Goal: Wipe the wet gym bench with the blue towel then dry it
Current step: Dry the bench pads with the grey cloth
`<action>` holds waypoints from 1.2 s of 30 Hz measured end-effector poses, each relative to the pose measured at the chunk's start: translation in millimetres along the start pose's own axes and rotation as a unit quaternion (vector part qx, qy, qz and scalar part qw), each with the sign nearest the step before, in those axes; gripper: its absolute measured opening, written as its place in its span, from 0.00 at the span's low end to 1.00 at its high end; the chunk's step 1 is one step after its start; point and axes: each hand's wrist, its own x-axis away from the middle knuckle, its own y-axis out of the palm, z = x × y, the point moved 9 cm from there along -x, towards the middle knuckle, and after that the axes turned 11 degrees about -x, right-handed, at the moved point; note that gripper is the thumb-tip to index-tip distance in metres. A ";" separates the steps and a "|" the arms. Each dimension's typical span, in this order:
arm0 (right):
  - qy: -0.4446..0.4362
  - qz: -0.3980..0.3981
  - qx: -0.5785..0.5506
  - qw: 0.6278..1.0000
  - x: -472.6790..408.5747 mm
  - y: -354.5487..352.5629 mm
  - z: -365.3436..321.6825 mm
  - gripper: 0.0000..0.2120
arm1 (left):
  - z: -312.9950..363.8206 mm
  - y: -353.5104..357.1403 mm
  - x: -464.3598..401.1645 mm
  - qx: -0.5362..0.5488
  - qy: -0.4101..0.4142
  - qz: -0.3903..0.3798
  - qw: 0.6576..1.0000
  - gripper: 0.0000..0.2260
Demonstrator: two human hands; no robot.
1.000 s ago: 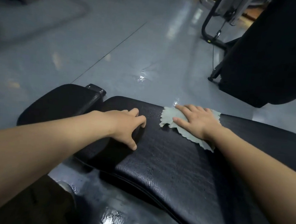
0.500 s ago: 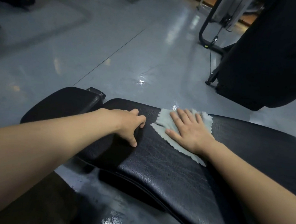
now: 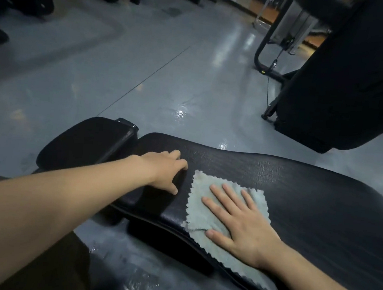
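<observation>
Wiping stroke in progress. The right hand (image 3: 245, 227) lies flat, fingers straight and spread, pressing the blue towel (image 3: 206, 200) against the bench pad (image 3: 310, 191). Compared with a second earlier, hand and towel have travelled from the pad's far edge across to its near edge, where the towel's lower corner now overhangs. This suggests one cross-wise pass is complete; the wiping stage appears under way, with drying yet to follow. The left hand (image 3: 165, 168) remains at the pad's left end, fingers curled over it and thumb on the near side, apparently bracing the bench. The pad's long axis runs left to right across the view, its narrow end pointing left toward the separate seat cushion (image 3: 85, 144). Glossy floor (image 3: 146, 70) beyond.
</observation>
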 end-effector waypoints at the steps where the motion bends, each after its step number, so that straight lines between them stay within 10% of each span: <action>1: 0.009 0.001 0.000 1.000 -5.3 -2.4 4.6 0.35 | -5.9 1.5 -0.5 0.006 0.000 0.002 1.000 0.34; 13: 0.124 0.044 0.041 0.990 -133.6 -39.2 71.1 0.44 | -70.8 27.2 2.2 0.040 0.010 -0.008 0.999 0.37; 26: 0.087 0.031 0.013 0.996 -273.5 -21.2 -21.8 0.37 | -102.9 49.4 12.2 0.056 -0.019 -0.044 0.997 0.40; 36: 0.116 0.024 -0.025 0.993 -230.9 -30.5 31.1 0.35 | -98.2 42.1 11.7 0.034 -0.034 -0.068 0.997 0.40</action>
